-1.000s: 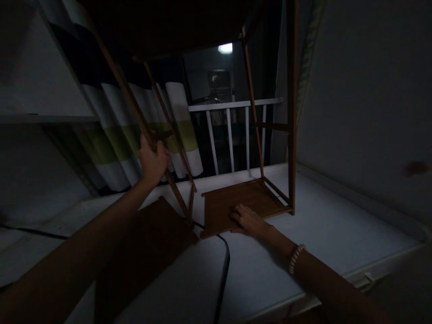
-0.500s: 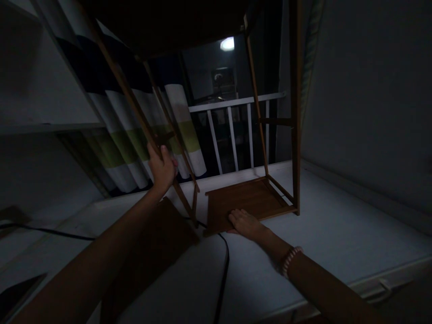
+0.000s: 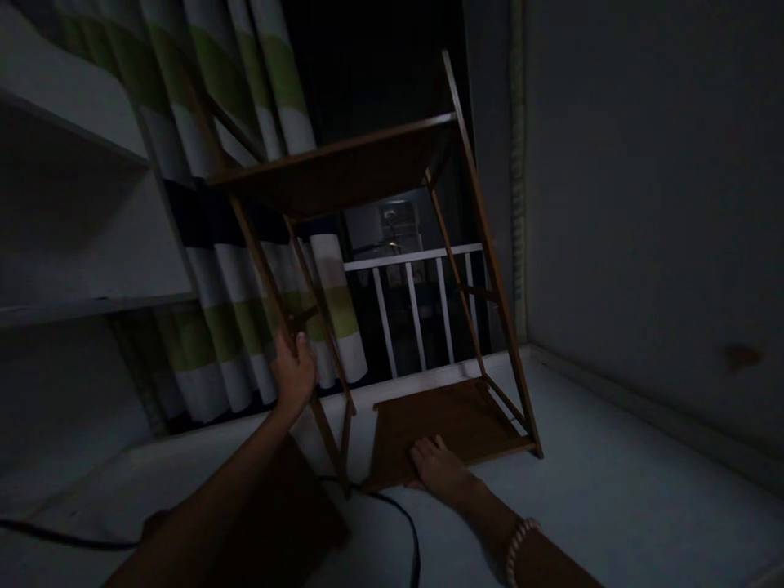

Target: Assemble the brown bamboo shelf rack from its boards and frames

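Note:
A thin-legged wooden shelf rack point(image 3: 343, 167) stands tilted on a pale flat surface point(image 3: 612, 506) in a dark room. My left hand point(image 3: 294, 377) is wrapped round its front left leg, about halfway up. My right hand point(image 3: 438, 469) lies flat with its fingers spread on the front edge of the rack's bottom shelf board point(image 3: 447, 425). A beaded bracelet point(image 3: 518, 547) sits on my right wrist. A loose dark wooden board point(image 3: 287, 523) lies under my left forearm.
A black cable point(image 3: 401, 514) runs across the surface below the rack. Striped white, green and dark curtains point(image 3: 245, 286) hang behind it. A white railing point(image 3: 416, 302) stands at the back, a wall point(image 3: 649, 204) on the right, white shelves point(image 3: 73, 302) on the left.
The view has tipped upward, so the rack's upper shelf now shows. Both hands keep the same hold on the leg and the bottom board.

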Motion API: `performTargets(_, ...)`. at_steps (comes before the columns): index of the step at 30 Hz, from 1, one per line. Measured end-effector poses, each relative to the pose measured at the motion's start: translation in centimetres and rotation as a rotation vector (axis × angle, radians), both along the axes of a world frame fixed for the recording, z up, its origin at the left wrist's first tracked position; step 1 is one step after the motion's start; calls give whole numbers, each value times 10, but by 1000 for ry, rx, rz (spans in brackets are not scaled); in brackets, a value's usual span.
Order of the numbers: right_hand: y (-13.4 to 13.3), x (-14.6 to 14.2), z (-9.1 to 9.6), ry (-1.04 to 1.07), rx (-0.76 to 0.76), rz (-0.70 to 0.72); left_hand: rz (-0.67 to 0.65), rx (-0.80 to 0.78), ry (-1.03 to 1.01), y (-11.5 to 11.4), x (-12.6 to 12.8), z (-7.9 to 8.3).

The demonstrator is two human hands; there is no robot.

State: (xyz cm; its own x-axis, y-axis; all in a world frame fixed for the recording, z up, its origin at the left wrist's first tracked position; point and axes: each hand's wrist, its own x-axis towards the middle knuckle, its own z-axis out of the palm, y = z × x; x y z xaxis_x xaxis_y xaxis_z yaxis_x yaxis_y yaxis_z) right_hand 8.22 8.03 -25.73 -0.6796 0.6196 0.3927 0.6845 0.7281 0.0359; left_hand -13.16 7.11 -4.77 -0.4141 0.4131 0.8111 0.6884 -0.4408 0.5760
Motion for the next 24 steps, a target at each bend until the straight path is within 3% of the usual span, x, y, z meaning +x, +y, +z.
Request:
performTargets(12,11,-7,-16,94,-81,-24,-15,-47,-14,2,-1,-6)
performTargets(19,29,-12,-34,74,-83,-6,3,-40,13,0,8,-3)
performTargets(22,22,-12,-22,102,-17,-28,-7,-52,14,0,10,-3)
performTargets(24,14,1,6,243,149,-40,-24,-57,3,1,10,-3)
